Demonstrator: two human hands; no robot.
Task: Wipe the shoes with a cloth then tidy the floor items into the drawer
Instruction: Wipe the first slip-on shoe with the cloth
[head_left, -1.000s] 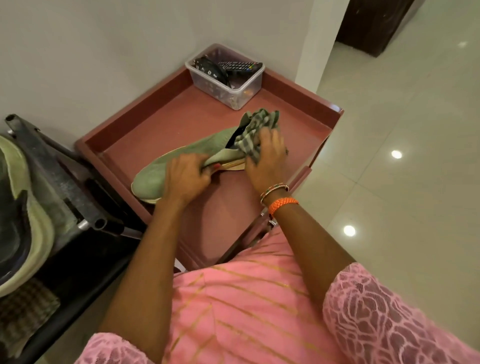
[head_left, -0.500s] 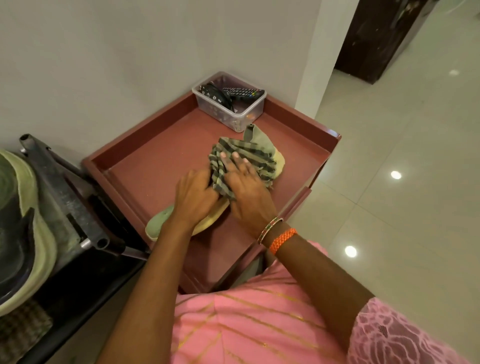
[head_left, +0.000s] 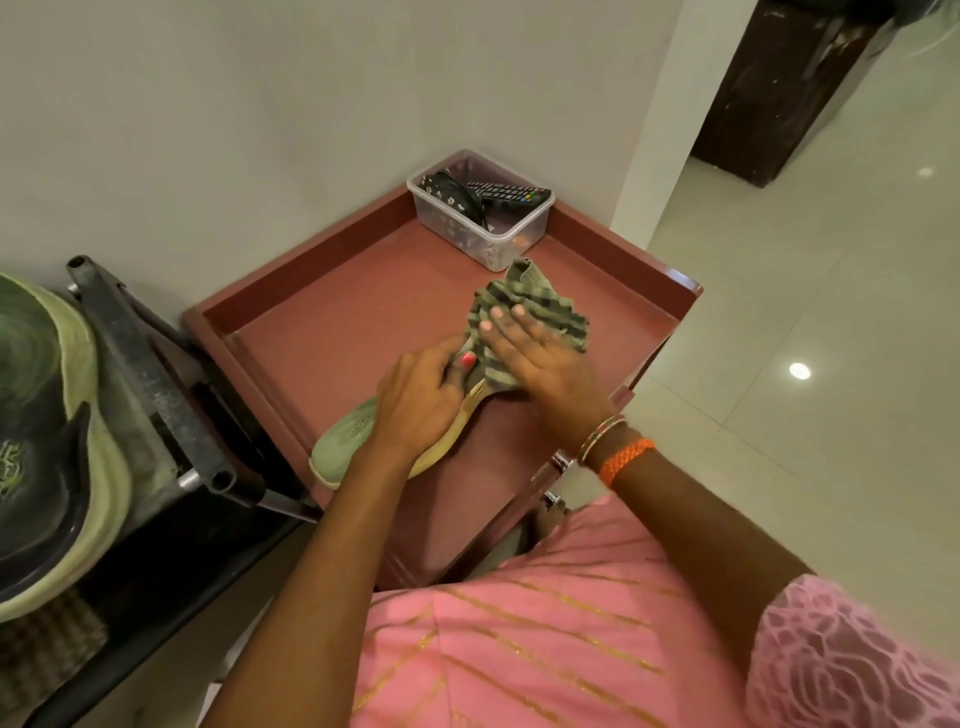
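A pale green shoe (head_left: 347, 441) with a tan sole lies on the reddish tray top (head_left: 332, 338) of a small cabinet, toe toward me. My left hand (head_left: 415, 405) grips the shoe's middle, fingers curled over its upper. A green striped cloth (head_left: 524, 306) covers the heel end. My right hand (head_left: 540, 358) lies flat on the cloth and presses it against the shoe, fingers straight. The heel is hidden under the cloth.
A clear plastic box (head_left: 483, 218) with remote controls stands at the tray's far corner by the wall. A dark metal stand (head_left: 150, 384) with a green basin (head_left: 47, 441) is at the left. Pale tiled floor (head_left: 810, 322) spreads to the right.
The shoe has turned from lying sideways to pointing toe toward me. My right hand has gone from bunching the cloth at the heel to pressing it flat over the shoe's rear.
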